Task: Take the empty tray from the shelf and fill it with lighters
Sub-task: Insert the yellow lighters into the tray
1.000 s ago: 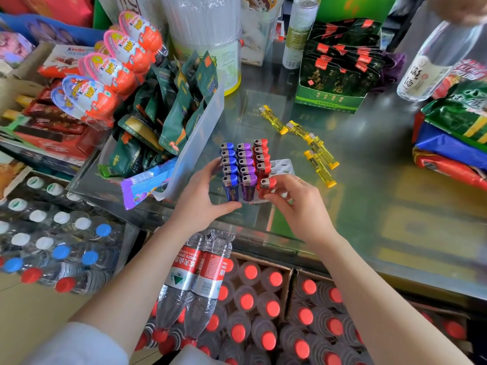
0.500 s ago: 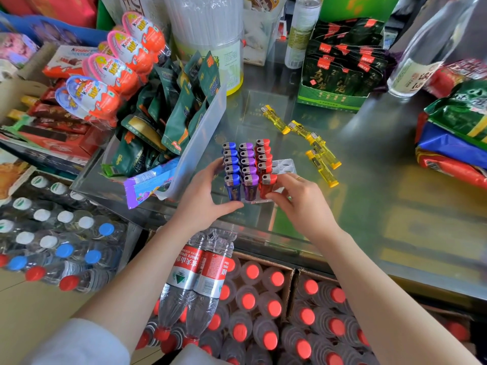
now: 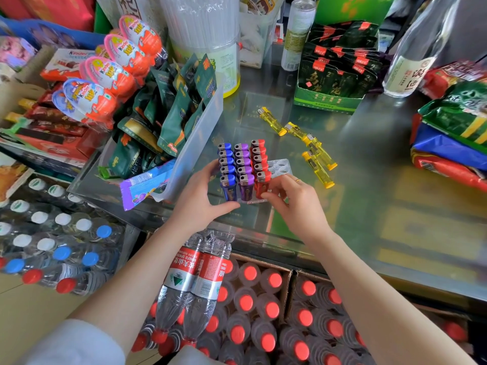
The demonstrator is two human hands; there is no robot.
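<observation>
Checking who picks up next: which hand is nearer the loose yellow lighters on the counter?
Right. The right hand sits at the tray's near right corner, beside the yellow lighters; the left hand is across the tray, farther away.

A single head-worn view — wide-angle, looking forward and steeply down over the desk point(image 3: 369, 159) from close above; both forearms reach in from the bottom edge, and the floor stock lies below the desk's near edge.

"Kinder Joy" on egg packs point(image 3: 105, 72); "NONGFU SPRING" on red bottle labels point(image 3: 197, 270).
</observation>
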